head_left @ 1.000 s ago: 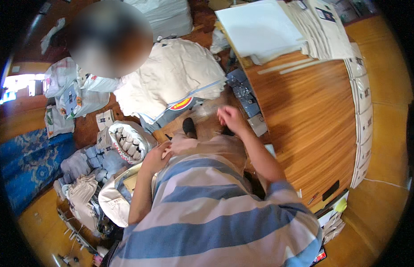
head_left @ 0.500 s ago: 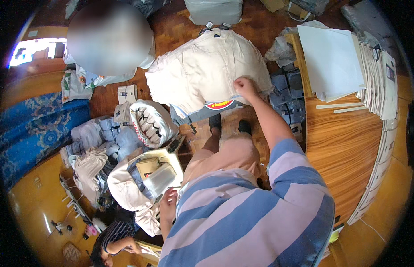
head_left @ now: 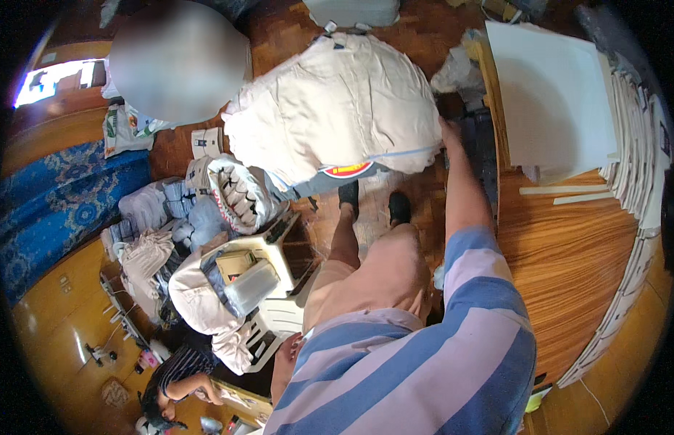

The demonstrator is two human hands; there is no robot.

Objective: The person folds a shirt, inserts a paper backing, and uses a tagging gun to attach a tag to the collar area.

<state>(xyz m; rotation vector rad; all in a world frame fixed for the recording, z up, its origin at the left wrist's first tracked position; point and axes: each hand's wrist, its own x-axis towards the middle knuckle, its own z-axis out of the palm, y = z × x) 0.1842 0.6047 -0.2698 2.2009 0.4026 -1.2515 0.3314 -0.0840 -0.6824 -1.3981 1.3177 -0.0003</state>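
Observation:
A big heap of cream cloth [head_left: 337, 109], seemingly garments, lies in front of me on a dark grey support [head_left: 308, 187] with a red and yellow emblem. My right hand [head_left: 451, 135] is at the heap's right edge, arm stretched out. Its fingers are blurred and partly hidden by the cloth, so their grip does not show. My left hand [head_left: 287, 349] hangs low by my left side, close to a white plastic chair [head_left: 283, 319]. My shirt and the angle hide much of it, and its fingers cannot be made out clearly.
To my right stands a wood-grain table [head_left: 562, 246] with large white sheets [head_left: 547, 94] and stacked cream pieces [head_left: 634, 145]. On my left are an open white sack [head_left: 239, 192], a clear plastic roll [head_left: 251, 288] and bundled cloth [head_left: 145, 257]. Another person [head_left: 185, 377] works at lower left.
My right hand has moved right, from the heap's lower front to its right edge. My left hand has dropped lower and closer to my body. The view has shifted slightly.

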